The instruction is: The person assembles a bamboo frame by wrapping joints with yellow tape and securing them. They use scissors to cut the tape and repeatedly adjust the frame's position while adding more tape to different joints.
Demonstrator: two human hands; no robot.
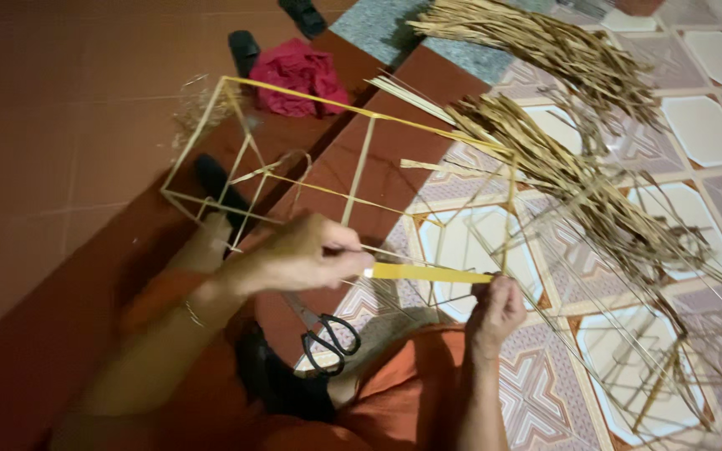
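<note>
Above the person's lap, the left hand (pixel 307 255) reaches in from the left with fingers curled, pinching one end of a yellow strip (pixel 429 272), while the right hand (pixel 495 307) rises from below, wrist bent, fingers pressed together on the strip's other end. Held level between them, the strip lies against a thin stick frame (pixel 294 159). Black-handled scissors (pixel 327 334) rest just below the left hand, and dried straw bundles (pixel 561 159) lie on the tiled floor (pixel 712 125) beyond.
</note>
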